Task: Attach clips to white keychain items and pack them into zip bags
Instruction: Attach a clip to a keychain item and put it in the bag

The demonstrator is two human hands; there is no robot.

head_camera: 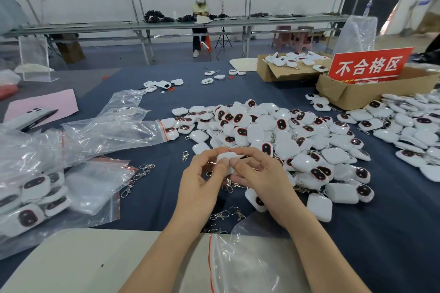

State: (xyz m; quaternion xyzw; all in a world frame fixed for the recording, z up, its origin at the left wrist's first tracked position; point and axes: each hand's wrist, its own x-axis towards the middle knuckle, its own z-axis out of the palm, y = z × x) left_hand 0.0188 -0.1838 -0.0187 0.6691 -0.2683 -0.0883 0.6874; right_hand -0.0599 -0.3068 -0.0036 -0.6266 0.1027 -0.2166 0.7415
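Fingers (pixel 209 154) of left hand (pixel 202 181) and right hand (pixel 259 173) pinch white keychain item (pixel 226 156) above clips (pixel 221 215).

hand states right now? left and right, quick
Left hand: closed, pinching the white keychain item.
Right hand: closed, pinching the same white keychain item from the other side.
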